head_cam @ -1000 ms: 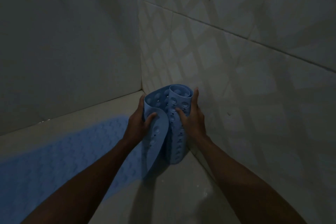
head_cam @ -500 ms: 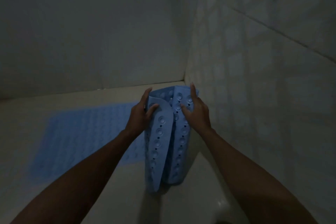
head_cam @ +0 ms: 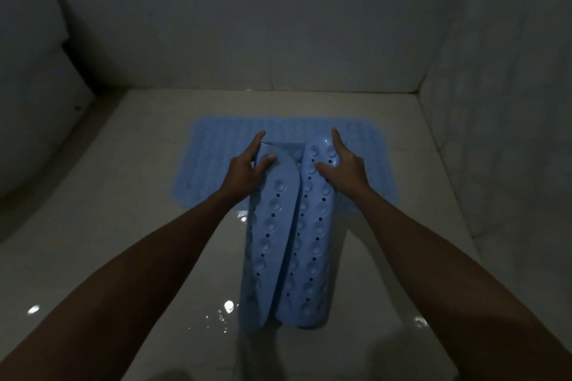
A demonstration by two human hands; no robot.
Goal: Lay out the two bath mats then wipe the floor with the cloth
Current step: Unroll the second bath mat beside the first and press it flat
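Note:
A blue bath mat [head_cam: 216, 164] lies flat on the pale wet floor [head_cam: 154, 241], near the back wall. In front of it a second blue mat [head_cam: 309, 244], rolled from both sides with its suction cups outward, is held up in the middle of the view. My left hand [head_cam: 244, 170] grips the loose left flap at its top end. My right hand [head_cam: 343, 167] is closed on the top of the right roll. The mat's lower end hangs close above the floor. No cloth is in view.
Dim white tiled walls close the space at the back [head_cam: 278, 40] and on the right [head_cam: 501, 133]. A rounded white fixture [head_cam: 34, 86] stands at the left. Water drops glint on the floor [head_cam: 229, 306] near the rolled mat's lower end.
The rolled mat has come away from the right wall corner to the middle, in front of the flat mat. Its left flap has opened further. Both hands kept their hold.

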